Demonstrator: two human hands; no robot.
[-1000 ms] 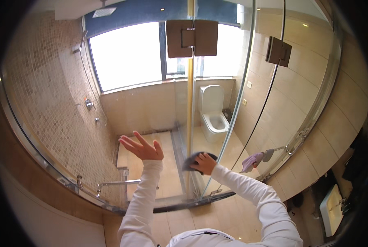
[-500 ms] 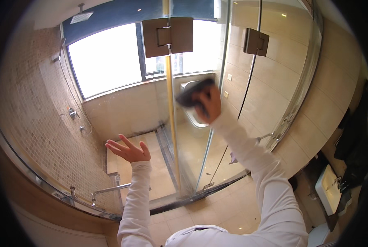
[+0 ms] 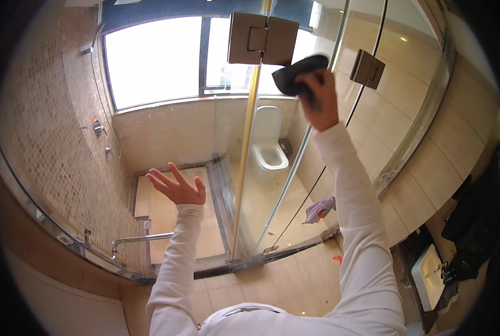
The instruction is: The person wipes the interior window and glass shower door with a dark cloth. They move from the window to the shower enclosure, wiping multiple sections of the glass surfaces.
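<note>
Black pad (image 3: 296, 77), likely light and soft, best edge-held: I see the right hand (image 3: 321, 103) clamped there, left hand (image 3: 182, 191) with fingers apart.

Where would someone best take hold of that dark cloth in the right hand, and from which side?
Probably by the free left end of the dark cloth, coming from the picture's left. That end juts out past the fingers of the right hand, which cover part of its right side, so a grip there should avoid them.
</note>
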